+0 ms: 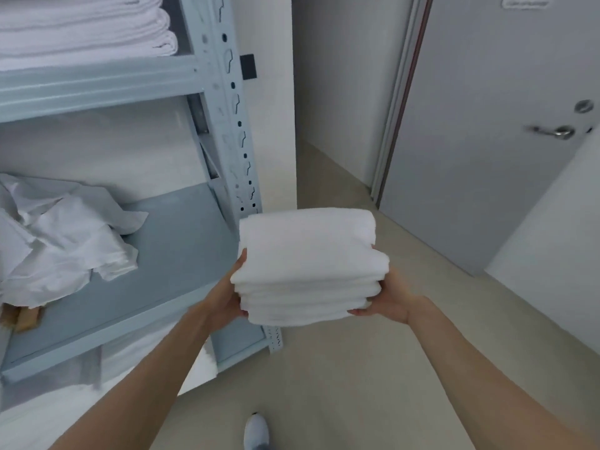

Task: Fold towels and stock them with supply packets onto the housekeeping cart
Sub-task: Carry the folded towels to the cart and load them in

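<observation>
A stack of several folded white towels is carried in front of me, above the floor beside the shelf's corner post. My left hand grips the stack's left side, thumb up along the edge and fingers hidden underneath. My right hand grips its right side, fingers curled under the bottom towel. No housekeeping cart or supply packets are in view.
A grey metal shelving unit stands at the left, with crumpled white linen on its middle shelf and folded white towels on the shelf above. A grey door with a metal handle is at the right. Beige floor lies ahead.
</observation>
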The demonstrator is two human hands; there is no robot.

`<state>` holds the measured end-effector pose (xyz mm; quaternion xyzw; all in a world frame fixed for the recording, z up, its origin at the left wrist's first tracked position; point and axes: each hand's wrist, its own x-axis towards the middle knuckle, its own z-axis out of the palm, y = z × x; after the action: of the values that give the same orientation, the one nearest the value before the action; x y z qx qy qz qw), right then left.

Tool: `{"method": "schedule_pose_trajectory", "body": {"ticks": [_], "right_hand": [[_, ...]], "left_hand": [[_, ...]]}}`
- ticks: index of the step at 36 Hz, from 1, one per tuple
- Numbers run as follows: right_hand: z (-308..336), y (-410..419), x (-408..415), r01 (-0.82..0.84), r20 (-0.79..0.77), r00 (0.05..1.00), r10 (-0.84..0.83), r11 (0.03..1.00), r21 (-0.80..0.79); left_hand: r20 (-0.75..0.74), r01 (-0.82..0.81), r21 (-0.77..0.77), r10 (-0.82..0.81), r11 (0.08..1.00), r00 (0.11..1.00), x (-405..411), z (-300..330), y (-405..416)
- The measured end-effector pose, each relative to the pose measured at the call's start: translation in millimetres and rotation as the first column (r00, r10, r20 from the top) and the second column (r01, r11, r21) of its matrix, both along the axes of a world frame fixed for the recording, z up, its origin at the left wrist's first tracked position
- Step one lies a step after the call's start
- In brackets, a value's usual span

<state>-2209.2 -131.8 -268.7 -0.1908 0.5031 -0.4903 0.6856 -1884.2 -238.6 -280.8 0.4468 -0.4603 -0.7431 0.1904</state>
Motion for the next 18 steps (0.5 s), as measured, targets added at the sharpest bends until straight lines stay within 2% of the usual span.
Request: {"method": "schedule_pose_trajectory", "body": {"ticks": [9,18], "right_hand": [[22.0,23.8,-86.7,0.097,0.025,0.995,-0.096,0.993,-0.063],[28.3,-25.3,-168.8,0.163,0.018,0.987,-0.162,0.984,-0.076]], "left_hand": [[-0.023,0.095,-0.039,-0.096,0.995,0.995,-103.0,30.8,-18.0],[0.005,0.138,-0.087,-0.138,0.987,0.990,-200.3,34.7,-89.7]]}}
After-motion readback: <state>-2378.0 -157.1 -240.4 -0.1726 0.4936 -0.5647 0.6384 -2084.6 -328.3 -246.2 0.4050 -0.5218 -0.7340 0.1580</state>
